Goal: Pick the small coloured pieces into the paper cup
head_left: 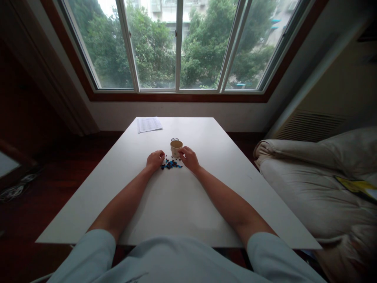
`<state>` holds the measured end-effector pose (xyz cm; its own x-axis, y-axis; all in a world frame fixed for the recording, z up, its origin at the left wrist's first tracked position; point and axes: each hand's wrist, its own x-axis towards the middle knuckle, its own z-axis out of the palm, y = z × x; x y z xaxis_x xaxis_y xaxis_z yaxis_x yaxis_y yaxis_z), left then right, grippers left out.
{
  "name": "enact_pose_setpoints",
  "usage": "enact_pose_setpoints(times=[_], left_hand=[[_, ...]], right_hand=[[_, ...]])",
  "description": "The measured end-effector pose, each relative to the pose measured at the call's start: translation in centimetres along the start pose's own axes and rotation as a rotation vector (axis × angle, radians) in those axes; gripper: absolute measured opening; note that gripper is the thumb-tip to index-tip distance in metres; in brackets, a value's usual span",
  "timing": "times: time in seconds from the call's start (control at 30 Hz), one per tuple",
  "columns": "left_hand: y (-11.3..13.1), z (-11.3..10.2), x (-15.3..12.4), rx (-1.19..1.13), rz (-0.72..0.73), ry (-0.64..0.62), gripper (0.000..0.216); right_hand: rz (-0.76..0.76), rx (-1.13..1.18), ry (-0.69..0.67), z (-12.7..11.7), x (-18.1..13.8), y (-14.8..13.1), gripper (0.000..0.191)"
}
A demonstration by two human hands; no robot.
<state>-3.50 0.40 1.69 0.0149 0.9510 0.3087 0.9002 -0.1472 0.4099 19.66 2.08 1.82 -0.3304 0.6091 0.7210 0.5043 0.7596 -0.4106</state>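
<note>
A small tan paper cup (176,151) stands upright on the white table, its open top facing up. In front of it lies a loose pile of small blue and dark pieces (171,165), with several stray bits between pile and cup; their exact kind is too small to tell. My left hand (155,160) rests at the pile's left side, fingers curled in and closed. At the cup's right side is my right hand (189,158), its thumb and fingers drawn together in front of the cup wall. Anything inside either hand's fingers is hidden or too small to name.
Papers (149,124) lie at the table's far left corner. A thin dark looped thing (174,139) sits just behind the cup. The white table (182,208) reaches toward the window wall. To the right stands a cushioned beige sofa (294,188); cables (17,192) lie on the floor at left.
</note>
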Motion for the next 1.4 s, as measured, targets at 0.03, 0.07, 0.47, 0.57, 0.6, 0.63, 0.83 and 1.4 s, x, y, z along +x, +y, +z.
enact_pose_setpoints(times=[0.03, 0.07, 0.47, 0.57, 0.6, 0.63, 0.83, 1.4], left_hand=[[0.2, -0.2, -0.1, -0.020, -0.012, 0.017, 0.017], [0.5, -0.5, -0.1, -0.043, -0.017, 0.040, 0.018], [3.0, -1.1, -1.1, -0.231, 0.088, 0.192, 0.021], [3.4, -1.2, -1.3, -0.264, 0.073, 0.172, 0.020], [3.5, -1.2, -1.3, -0.279, 0.070, 0.168, 0.020], [3.6, -1.3, -1.3, -0.295, 0.069, 0.166, 0.021], [4.3, -1.2, -1.3, -0.467, 0.026, 0.171, 0.024], [6.2, -1.0, 1.3, -0.982, -0.101, -0.081, 0.057]], right_hand=[[-0.004, 0.000, -0.006, 0.0, 0.0, 0.0, 0.016], [-0.007, 0.000, -0.010, 0.0, 0.0, -0.1, 0.017], [0.046, -0.152, 0.023, -0.7, 0.5, -1.0, 0.035], [0.038, -0.175, 0.042, -0.7, 0.5, -1.2, 0.037], [0.034, -0.180, 0.041, -0.7, 0.6, -1.3, 0.038], [0.028, -0.185, 0.035, -0.6, 0.6, -1.3, 0.039], [-0.021, -0.175, -0.003, -0.3, 0.4, -0.8, 0.046], [0.113, -0.120, 0.103, -0.1, 0.1, 1.6, 0.036]])
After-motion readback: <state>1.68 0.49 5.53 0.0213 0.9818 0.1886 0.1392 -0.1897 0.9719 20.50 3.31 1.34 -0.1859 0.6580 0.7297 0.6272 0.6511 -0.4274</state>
